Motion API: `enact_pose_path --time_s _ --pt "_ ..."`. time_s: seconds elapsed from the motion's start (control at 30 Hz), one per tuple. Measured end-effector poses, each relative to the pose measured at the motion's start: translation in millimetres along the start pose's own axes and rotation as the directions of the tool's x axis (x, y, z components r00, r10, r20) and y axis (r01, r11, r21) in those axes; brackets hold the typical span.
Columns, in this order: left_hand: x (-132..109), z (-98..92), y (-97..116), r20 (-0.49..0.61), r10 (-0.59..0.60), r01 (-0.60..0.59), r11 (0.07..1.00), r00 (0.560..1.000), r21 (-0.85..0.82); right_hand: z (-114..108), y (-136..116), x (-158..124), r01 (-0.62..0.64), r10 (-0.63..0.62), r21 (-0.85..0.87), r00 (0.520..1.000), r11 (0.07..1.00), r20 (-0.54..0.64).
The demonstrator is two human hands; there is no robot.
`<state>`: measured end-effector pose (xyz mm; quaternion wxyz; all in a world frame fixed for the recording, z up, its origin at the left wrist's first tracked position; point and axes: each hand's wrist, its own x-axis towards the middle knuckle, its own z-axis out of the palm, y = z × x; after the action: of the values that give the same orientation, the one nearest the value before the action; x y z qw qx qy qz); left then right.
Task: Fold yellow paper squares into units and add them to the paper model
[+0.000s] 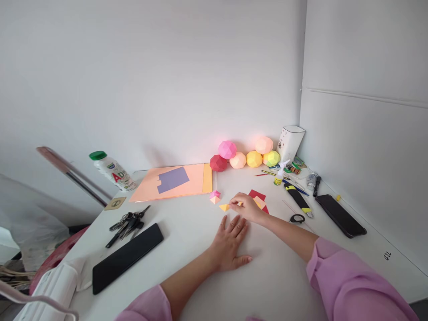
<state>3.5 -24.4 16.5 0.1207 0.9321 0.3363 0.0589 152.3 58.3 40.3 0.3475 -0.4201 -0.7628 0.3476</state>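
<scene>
My left hand lies flat on the white table, fingers spread and holding nothing. Just beyond it, my right hand is closed in a pinch; what sits between the fingertips is too small to make out. By those fingertips is a small yellow paper piece on the table. A small faceted pink and peach paper shape rests slightly farther left. Partly behind my right hand are red paper and a peach paper piece on top of it.
Faceted paper balls are stacked against the wall. Peach sheets carry a purple paper piece. Keys and a black phone lie left; a glue bottle, utility knife, scissors and black case right.
</scene>
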Motion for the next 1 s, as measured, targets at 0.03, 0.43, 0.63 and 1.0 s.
enact_pose_path --time_s 0.03,0.43,0.63,1.0 --pt "0 -0.8 0 0.006 -0.001 0.001 1.000 1.000 0.016 6 1 9 -0.004 0.004 -0.028 1.000 1.000 0.013" --pt "1 -9.7 3 0.031 0.011 -0.012 1.000 0.999 0.026 40 25 44 -0.032 0.029 -0.241 0.999 0.970 -0.015" --pt "1 -10.5 4 0.061 -0.008 0.004 0.998 0.998 0.063 43 21 46 -0.054 0.042 -0.318 0.998 0.946 -0.043" --pt "1 -7.6 3 0.034 -0.002 0.000 0.999 0.999 0.047 46 25 46 -0.056 0.019 -0.354 0.994 0.934 -0.107"
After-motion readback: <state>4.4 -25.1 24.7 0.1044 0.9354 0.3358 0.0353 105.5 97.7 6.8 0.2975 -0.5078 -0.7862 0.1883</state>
